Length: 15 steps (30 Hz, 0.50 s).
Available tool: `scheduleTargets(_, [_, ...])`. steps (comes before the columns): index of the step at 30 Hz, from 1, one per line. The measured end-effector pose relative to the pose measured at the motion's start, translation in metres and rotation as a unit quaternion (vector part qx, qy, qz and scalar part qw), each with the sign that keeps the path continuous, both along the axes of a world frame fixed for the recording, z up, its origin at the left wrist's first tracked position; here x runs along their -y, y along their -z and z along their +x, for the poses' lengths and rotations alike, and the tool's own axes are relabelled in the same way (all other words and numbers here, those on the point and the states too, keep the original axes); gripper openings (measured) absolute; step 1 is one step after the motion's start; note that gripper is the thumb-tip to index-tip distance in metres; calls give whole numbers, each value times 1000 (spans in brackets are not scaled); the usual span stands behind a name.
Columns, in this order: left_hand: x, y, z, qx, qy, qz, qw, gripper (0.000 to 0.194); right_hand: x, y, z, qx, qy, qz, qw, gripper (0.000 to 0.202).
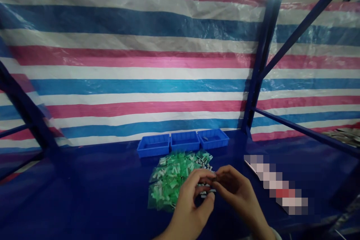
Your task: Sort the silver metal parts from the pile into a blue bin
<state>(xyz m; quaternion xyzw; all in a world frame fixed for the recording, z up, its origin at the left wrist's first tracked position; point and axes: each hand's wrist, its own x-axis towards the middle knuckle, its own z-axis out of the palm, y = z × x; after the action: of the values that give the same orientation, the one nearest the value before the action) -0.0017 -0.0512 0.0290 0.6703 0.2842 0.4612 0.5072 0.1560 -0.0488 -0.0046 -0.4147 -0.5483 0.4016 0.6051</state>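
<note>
My left hand (pixel 194 199) and my right hand (pixel 236 191) meet fingertip to fingertip over the blue table, just in front of a pile of parts. The right thumb and index finger pinch together at a tiny dark piece, too small to name. My left fingers curl toward the same spot, with the thumb lower; what they hold is partly hidden. Small grey metal-looking pieces (pixel 209 191) show between the hands. Behind and to the left spreads a heap of clear green plastic bags (pixel 171 180) with small white and silver parts inside.
Blue bins stand in a row behind the heap: a left bin (pixel 154 151), a middle bin (pixel 185 147) and a right bin (pixel 213 144) with a small piece inside. A blurred-out flat strip (pixel 275 183) lies at right. Blue frame posts (pixel 260 52) and striped sheeting (pixel 140 86) bound the table.
</note>
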Motion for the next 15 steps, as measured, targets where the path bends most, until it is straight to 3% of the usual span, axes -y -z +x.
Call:
scheduleTargets(4, [-10, -2, -7, -77, -14, 84, 993, 42, -20, 0, 11, -9, -39, -2, 999, 24])
scheduleTargets(7, [-26, -3, -16, -166, -66, 165, 970, 40, -53, -14, 31, 111, 30, 58, 992, 23])
scheduleTargets(9, [-38, -1, -21, -232, -75, 229, 942, 33, -84, -24, 45, 240, 121, 100, 958, 23])
scheduleTargets(12, [-51, 7, -21, -337, -47, 303, 890, 21, -129, -31, 58, 282, 170, 106, 938, 20])
scheduleTargets(15, [-57, 16, -17, -425, -20, 338, 839, 14, -156, -24, 61, 304, 201, 107, 925, 19])
